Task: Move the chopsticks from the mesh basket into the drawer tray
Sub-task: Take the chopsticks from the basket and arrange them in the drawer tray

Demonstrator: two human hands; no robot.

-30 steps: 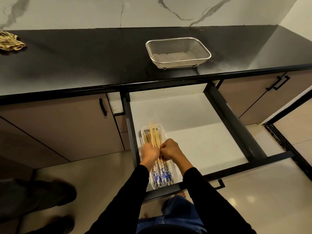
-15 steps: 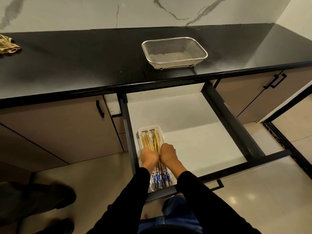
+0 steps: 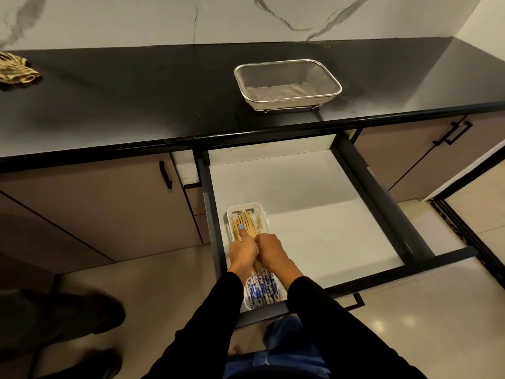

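Down at the lower centre of the frame, both hands sit side by side on the chopsticks (image 3: 247, 224), which lie bundled in the white drawer tray (image 3: 261, 212). The left hand (image 3: 241, 251) presses down with a finger stretched flat along the wooden tips; the right hand (image 3: 270, 251) is curled over the bundle, though whether it grips or just rests I cannot tell. The sticks' long axis runs from the blue-patterned ends near the person up toward the drawer's back, straight between the wrists. The left hand is slightly further along them. Beyond, the open drawer (image 3: 314, 214) is bare white. Up on the black countertop (image 3: 136, 99), upper right, the mesh basket (image 3: 287, 86) looks empty, so the transfer seems done bar tidying.
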